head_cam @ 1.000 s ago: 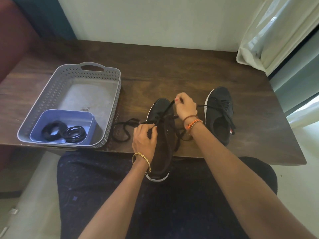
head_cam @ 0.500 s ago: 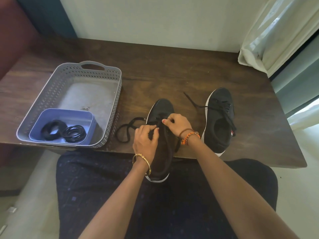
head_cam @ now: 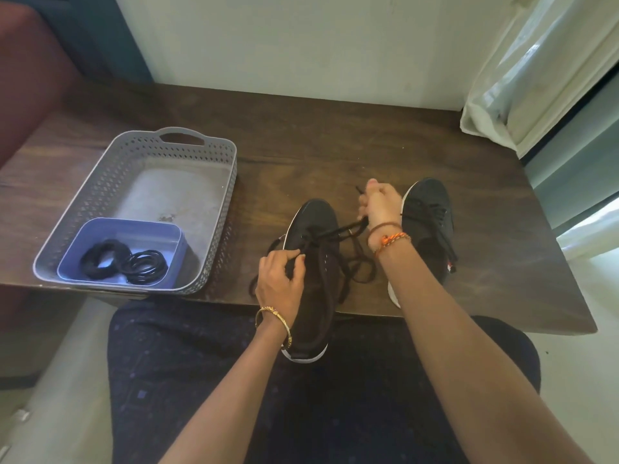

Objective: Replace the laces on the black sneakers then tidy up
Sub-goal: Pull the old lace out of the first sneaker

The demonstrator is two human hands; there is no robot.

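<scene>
The near sneaker (head_cam: pixel 315 262), toe pointing away, heel overhanging the surface (head_cam: pixel 335 135) edge, is steadied by the left hand (head_cam: pixel 279 279), pinching lace at its eyelets. The lace (head_cam: pixel 348 229) is drawn up-right, clamped in the right hand (head_cam: pixel 380 204).

A room in a home, by the look of it: a dark wooden table (head_cam: pixel 335 135) against a plain pale wall (head_cam: pixel 301 38), a light curtain (head_cam: pixel 536 61) at the far right (by a window), maroon upholstered seating (head_cam: pixel 30 78) far left.
</scene>
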